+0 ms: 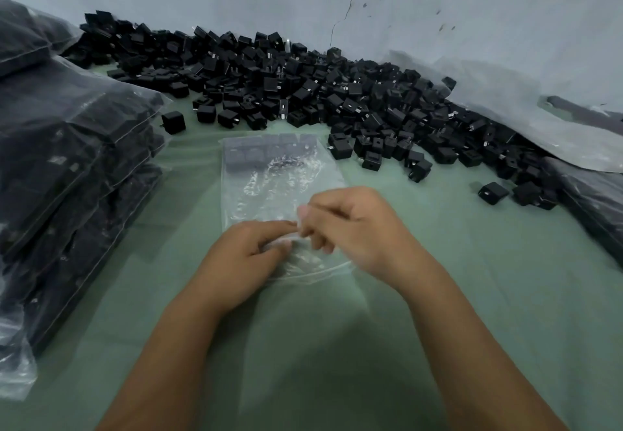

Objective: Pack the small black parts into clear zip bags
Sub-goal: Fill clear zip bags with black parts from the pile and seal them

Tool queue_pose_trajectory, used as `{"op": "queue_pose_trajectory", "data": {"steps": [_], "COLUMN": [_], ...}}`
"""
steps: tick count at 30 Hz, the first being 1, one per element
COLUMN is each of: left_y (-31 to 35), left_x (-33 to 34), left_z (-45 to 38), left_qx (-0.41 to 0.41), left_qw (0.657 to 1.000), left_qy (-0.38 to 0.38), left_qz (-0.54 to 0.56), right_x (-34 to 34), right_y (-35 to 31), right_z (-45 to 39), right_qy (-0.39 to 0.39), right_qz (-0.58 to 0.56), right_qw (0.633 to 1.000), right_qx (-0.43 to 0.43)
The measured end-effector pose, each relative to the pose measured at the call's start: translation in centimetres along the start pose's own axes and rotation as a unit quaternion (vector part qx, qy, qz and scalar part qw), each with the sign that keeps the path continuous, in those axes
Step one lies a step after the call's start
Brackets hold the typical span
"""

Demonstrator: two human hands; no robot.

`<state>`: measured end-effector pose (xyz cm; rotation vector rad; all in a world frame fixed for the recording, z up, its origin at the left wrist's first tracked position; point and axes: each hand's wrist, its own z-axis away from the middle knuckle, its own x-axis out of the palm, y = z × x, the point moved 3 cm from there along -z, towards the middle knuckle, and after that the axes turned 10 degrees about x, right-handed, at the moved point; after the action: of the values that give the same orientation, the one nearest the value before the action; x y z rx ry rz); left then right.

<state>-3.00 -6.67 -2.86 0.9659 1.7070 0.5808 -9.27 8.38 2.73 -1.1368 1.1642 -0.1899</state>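
My left hand (251,248) and my right hand (350,225) meet over the near end of a clear zip bag (279,187) that lies flat on the green surface (438,295), mouth toward me. My left grip is closed on the bag's near edge, thumb and curled fingers pinching the film; my right grip also looks pinched on that edge with thumb and forefinger, though motion blur keeps me from being sure how much plastic it holds. I judge I hold it this way, one hand each side of the opening, so that I can pull the lips apart or press the zip strip (313,273) together; which of the two I cannot tell. The bag already carries a row of small black parts (266,152) at its far, closed end, where they sit clear of the mouth and out of my fingers' way. The loose heap of black parts (320,93) runs along the wall (472,9) beyond the bag, near enough to reach without shifting. A few strays, such as one lone part (493,193), lie apart from the heap to my right. Filled bags (67,167) are stacked at my left, out of the working space, and more plastic sheeting (505,100) drapes over the heap's far right end.
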Motion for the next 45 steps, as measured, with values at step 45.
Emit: {"op": "queue_pose_trajectory", "data": {"steps": [45], "left_y": [0.7], "left_x": [-0.2], "left_z": [0.5], "left_qx": [-0.056], "left_qw": [0.979], "left_qy": [0.136], "left_qz": [0.143], "right_x": [5.4], "right_y": [0.9], "right_z": [3.7], "right_qy": [0.301], "right_qz": [0.183], "right_qw": [0.936], "right_qx": [-0.004]}}
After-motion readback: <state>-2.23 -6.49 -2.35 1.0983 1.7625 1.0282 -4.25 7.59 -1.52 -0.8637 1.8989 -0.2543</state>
